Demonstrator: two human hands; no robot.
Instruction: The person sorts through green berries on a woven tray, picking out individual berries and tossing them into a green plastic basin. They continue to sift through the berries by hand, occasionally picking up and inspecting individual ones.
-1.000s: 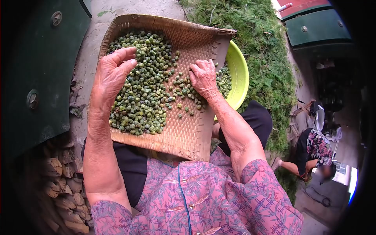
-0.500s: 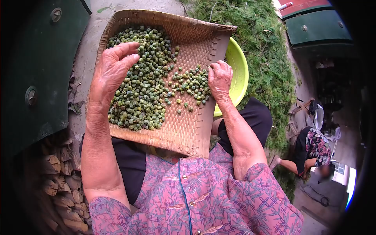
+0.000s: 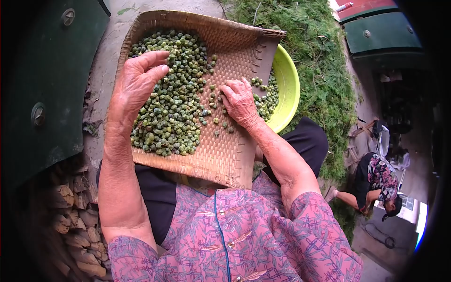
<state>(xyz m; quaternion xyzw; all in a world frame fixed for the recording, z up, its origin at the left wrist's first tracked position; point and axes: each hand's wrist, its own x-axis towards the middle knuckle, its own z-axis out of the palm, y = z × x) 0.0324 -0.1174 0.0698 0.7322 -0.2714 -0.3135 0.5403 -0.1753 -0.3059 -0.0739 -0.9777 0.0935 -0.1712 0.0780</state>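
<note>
A woven winnowing basket [image 3: 188, 164] lies across my lap, its flat lip pointing right. Small round green fruits [image 3: 164, 127] are heaped in its left half, with some stragglers on the bare weave. Above the heap, my left hand [image 3: 138, 87] holds its thumb and fingers apart, with a fruit close by the fingertips. My right hand [image 3: 240, 102] is low over the weave near the lip, fingers bent loosely downward; the undersides are hidden. Beyond it, a yellow-green bowl [image 3: 289, 94] partly under the lip contains more of these fruits.
Cut green foliage [image 3: 324, 89] covers the ground on the right. Split firewood [image 3: 77, 221] is stacked at lower left, below a dark green door panel [image 3: 47, 84]. At far right another person [image 3: 380, 181] bends down by a wooden stool [image 3: 362, 127].
My right hand has moved left from the lip onto the weave. The small group of fruits near the lip has largely gone, and fruits now show in the bowl. My left hand is nearly still.
</note>
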